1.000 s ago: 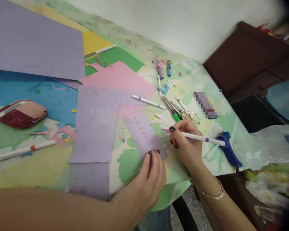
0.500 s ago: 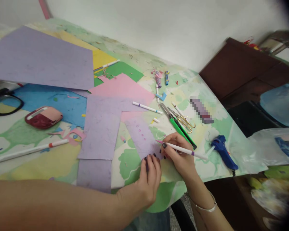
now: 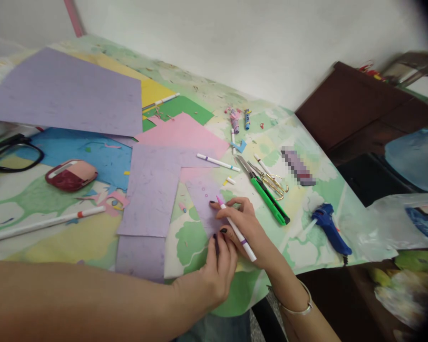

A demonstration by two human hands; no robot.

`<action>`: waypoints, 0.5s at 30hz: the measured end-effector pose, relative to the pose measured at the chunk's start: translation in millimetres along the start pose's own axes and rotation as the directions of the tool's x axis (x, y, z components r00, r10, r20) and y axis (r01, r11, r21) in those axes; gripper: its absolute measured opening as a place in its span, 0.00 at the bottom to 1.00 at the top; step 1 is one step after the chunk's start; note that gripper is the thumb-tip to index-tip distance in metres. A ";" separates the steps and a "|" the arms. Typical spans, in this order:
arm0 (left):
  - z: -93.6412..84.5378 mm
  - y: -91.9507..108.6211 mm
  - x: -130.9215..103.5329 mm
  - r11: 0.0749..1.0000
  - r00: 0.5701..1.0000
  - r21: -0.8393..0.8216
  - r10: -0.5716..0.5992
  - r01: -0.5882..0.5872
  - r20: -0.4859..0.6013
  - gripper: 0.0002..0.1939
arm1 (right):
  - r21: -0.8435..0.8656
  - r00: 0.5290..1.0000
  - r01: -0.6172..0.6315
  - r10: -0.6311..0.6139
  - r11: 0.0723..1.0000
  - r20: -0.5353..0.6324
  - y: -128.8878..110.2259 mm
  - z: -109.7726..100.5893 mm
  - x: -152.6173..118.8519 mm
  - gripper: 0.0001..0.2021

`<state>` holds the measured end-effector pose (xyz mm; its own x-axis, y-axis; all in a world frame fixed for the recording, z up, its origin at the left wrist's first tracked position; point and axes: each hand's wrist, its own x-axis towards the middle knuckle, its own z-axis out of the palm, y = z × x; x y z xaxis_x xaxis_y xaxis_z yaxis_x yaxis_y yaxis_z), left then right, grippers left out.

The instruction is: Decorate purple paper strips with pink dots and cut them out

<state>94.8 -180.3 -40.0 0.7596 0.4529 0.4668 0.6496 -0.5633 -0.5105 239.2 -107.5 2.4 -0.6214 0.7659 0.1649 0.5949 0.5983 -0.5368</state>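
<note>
A narrow strip of light purple paper (image 3: 204,202) with small drawn circles lies before me on the tablecloth. At its near end, my left hand (image 3: 216,266) has its fingers bent together on the paper, partly hiding it. Over the strip's right side is my right hand (image 3: 244,228), closed around a white felt-tip marker (image 3: 238,232) with a purple band. The marker slants, its pink tip up and left near the circles; whether it touches the paper I cannot tell. My right fingers cover part of the strip.
Left of the strip lie larger purple sheets (image 3: 148,190), a pink sheet (image 3: 185,133) and a red-and-pink case (image 3: 71,175). To the right are a green utility knife (image 3: 269,199), gold-handled scissors (image 3: 271,183) and a blue glue gun (image 3: 330,228). A capped marker (image 3: 217,162) lies above.
My right hand has moved left over the strip, and the marker has swung from nearly level to a steeper slant. My left hand stays at the near end. The view has shifted slightly.
</note>
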 end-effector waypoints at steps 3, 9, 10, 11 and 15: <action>1.6 0.5 -0.6 1.000 1.000 -0.001 0.001 -0.001 -0.006 0.21 | -0.009 1.000 -0.013 0.014 1.000 0.018 -0.9 0.1 -1.2 0.09; 3.4 -1.3 -1.2 0.999 0.999 0.032 0.012 -0.011 -0.033 0.22 | 0.035 1.000 0.005 -0.005 0.999 0.007 -5.7 -6.4 7.6 0.14; 3.5 -1.5 -1.2 0.999 0.999 0.039 0.018 -0.016 -0.040 0.22 | 0.023 1.000 0.010 -0.011 1.000 0.026 -7.6 -8.4 12.6 0.15; 3.6 -1.6 -1.3 0.999 0.999 0.043 0.020 -0.018 -0.045 0.22 | 0.009 0.999 0.013 -0.013 1.000 0.049 -9.6 -10.4 18.3 0.16; 3.3 -0.9 -1.8 0.998 1.000 0.061 0.016 -0.016 -0.014 0.22 | -0.045 0.992 -0.005 0.011 0.999 0.127 -12.5 -15.5 40.0 0.14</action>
<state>92.9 -178.4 -42.8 0.7697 0.4341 0.4681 0.6384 -0.5270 -0.5610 214.8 -80.7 28.5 -0.6746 0.7363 0.0529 0.6204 0.6044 -0.4999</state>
